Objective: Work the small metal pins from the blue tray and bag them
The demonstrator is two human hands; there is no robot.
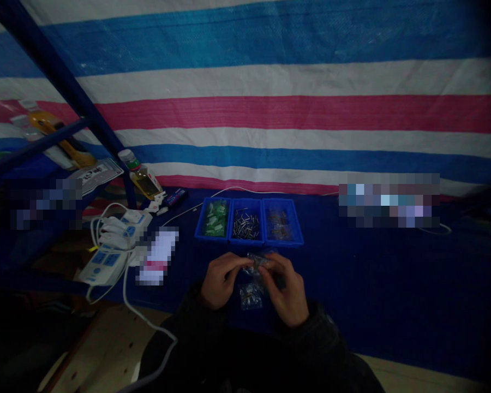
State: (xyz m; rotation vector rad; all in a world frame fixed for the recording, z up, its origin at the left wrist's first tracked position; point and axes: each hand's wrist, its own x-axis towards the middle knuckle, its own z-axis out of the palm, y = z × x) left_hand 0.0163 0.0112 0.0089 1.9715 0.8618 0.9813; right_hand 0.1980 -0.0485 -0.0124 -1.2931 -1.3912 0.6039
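Observation:
Both hands meet over the blue table, just in front of three joined blue trays. My left hand (221, 279) is closed, its fingertips pinching the left edge of a small clear plastic bag (254, 263). From the other side my right hand (287, 289) grips the same bag between thumb and fingers. What the bag contains is too dark to make out. Below it on the table lies another clear bag (250, 297) with small pieces inside. Green pieces (215, 218) fill the left tray, metal pins (246, 225) the middle one, and small bagged parts (279, 224) the right one.
Left of the trays lie a blurred-out phone (159, 256) and a white power strip (114, 248) with tangled cables. A bottle of yellowish liquid (145, 180) stands behind them beside a blue metal frame (65, 82). Striped sheeting (270, 114) hangs along the table's back.

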